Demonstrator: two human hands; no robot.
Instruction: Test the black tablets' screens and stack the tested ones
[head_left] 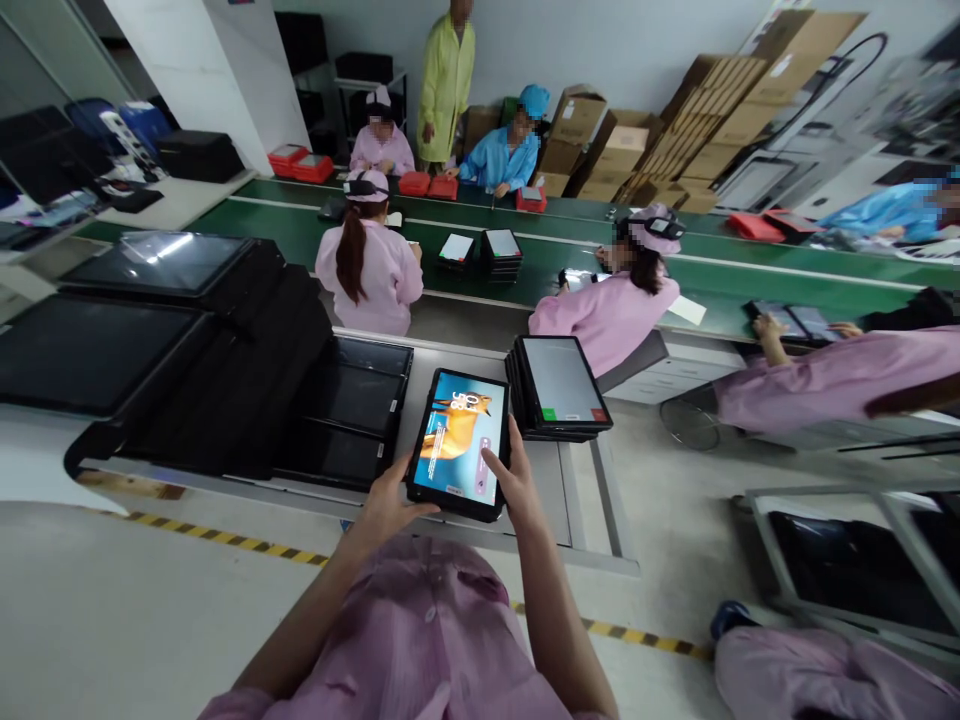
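Note:
Between my two hands I hold a black-framed tablet (459, 440), its lit screen showing an orange fox-like animal on blue and a clock. My left hand (391, 508) grips the tablet's lower left corner, fingers partly hidden beneath it. At the right edge my right hand (517, 480) is closed round the frame, the thumb lying over the screen near a pale panel. Just to the right stands a stack of tablets (559, 385); the top one has a grey-white screen with green and red corner patches. Left of the held tablet sits a black tray (360, 390) with dark panels.
Large black screens or trays (105, 350) are piled at the left. Beyond the grey table, people in pink and blue work along a green conveyor (547, 235) carrying tablet stacks (501, 256). Cardboard boxes (675, 140) stand behind. At the right is a metal-framed cart (847, 490).

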